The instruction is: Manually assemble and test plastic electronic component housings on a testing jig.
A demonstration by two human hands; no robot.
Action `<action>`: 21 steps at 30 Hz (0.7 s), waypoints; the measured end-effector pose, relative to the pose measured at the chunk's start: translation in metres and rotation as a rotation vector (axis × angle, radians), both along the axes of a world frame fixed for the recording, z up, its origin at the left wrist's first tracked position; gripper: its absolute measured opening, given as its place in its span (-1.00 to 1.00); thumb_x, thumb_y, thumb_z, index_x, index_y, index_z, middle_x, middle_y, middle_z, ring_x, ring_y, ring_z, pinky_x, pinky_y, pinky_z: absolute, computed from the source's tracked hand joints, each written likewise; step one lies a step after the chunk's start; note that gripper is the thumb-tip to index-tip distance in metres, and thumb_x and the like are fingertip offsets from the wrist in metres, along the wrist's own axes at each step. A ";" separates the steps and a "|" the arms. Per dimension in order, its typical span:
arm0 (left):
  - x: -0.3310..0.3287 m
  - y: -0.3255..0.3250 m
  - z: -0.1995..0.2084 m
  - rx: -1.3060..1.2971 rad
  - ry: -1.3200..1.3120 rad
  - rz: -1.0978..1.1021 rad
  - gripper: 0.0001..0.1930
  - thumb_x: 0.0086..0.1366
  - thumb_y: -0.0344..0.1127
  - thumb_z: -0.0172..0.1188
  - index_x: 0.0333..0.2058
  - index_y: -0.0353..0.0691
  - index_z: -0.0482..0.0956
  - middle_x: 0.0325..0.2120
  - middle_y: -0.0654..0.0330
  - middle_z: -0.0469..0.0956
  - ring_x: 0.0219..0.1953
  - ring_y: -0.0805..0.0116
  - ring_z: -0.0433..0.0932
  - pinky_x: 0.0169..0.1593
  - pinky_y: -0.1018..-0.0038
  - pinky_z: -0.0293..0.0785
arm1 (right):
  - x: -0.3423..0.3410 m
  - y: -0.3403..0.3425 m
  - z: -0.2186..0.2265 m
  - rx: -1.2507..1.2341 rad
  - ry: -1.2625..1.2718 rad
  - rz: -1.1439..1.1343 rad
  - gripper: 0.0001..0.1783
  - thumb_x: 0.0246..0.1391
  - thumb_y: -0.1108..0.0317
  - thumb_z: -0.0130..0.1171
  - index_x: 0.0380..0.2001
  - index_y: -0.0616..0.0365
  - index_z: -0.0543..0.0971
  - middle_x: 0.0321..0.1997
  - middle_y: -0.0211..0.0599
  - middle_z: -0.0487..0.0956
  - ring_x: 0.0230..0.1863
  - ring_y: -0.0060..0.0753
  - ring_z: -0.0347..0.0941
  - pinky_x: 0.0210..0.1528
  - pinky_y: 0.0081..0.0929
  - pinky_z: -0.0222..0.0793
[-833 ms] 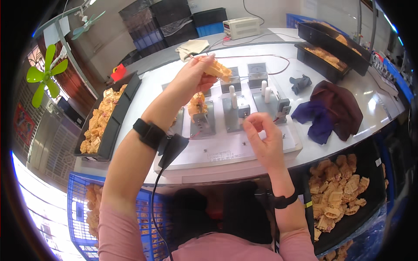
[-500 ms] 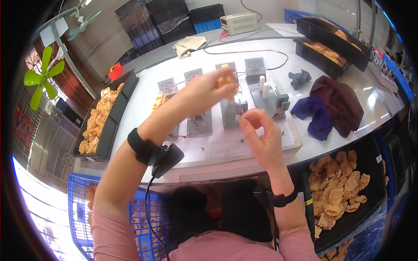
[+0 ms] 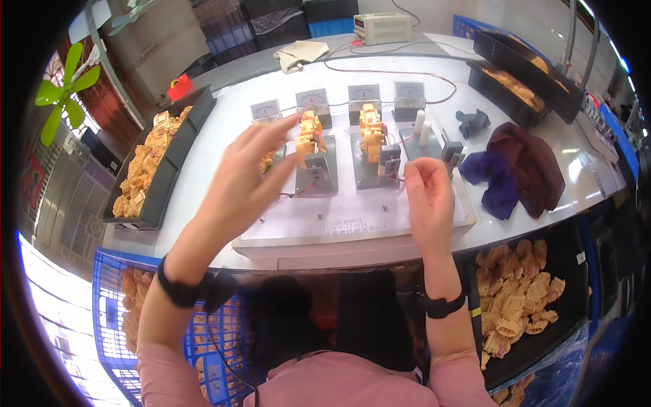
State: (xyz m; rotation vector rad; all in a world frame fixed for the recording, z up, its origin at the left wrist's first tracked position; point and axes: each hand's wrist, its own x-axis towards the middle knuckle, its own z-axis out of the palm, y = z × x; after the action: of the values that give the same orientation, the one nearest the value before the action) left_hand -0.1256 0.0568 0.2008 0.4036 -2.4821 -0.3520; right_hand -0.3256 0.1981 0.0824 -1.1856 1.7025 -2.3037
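My left hand, thumb and fingers apart, is beside a yellow-orange plastic part standing on a grey test fixture; it looks slightly blurred. Another yellow-orange part stands on the fixture to the right, behind an upright grey block. Just right of that block is my right hand, its fingertips pinched together; whatever they hold is hidden. The rightmost fixture carries two white posts and no plastic part. Behind my left hand, a yellow-orange part shows partly at the leftmost fixture.
Dial meters line the back of the white board. A black tray of parts lies left, a black bin lower right, a blue crate lower left. Dark cloths and a power supply are on the table.
My left hand has moved left and nearer from the third fixture, where a yellow-orange part now stands uncovered. My right hand has shifted slightly right, off the front of the grey block.
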 end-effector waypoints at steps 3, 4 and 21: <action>0.064 -0.019 -0.020 0.106 -0.026 0.111 -0.61 0.33 -0.40 0.13 0.13 -0.26 0.47 -0.15 0.17 0.52 -0.07 0.41 0.46 0.05 0.47 0.35 | 0.003 0.003 0.002 0.070 0.018 -0.010 -0.77 0.24 0.29 0.18 -0.41 0.24 0.51 -0.51 -0.43 0.50 -0.44 -0.62 0.35 -0.33 -0.60 0.29; 0.078 -0.025 -0.025 0.108 -0.035 0.112 -0.61 0.33 -0.40 0.13 0.13 -0.26 0.47 -0.15 0.17 0.52 -0.07 0.41 0.46 0.05 0.47 0.35 | 0.002 0.004 0.000 0.078 0.047 0.001 -0.74 0.24 0.29 0.18 -0.45 0.25 0.51 -0.55 -0.46 0.47 -0.48 -0.65 0.31 -0.37 -0.62 0.26; 0.091 -0.053 -0.088 0.473 0.013 -0.025 -0.86 0.24 -0.40 0.22 -0.24 -0.26 0.64 -0.34 0.19 0.49 -0.32 0.36 0.46 -0.22 0.49 0.42 | 0.013 0.004 0.020 0.454 0.346 0.019 -0.85 0.19 0.41 0.17 -0.29 0.30 0.61 -0.39 -0.29 0.56 -0.42 -0.52 0.48 -0.31 -0.58 0.37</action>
State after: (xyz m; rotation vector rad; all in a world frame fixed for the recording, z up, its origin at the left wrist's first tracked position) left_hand -0.0342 0.0036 0.1124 0.5555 -2.3767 -0.9551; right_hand -0.3125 0.2018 0.1027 -1.5345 2.1523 -1.6280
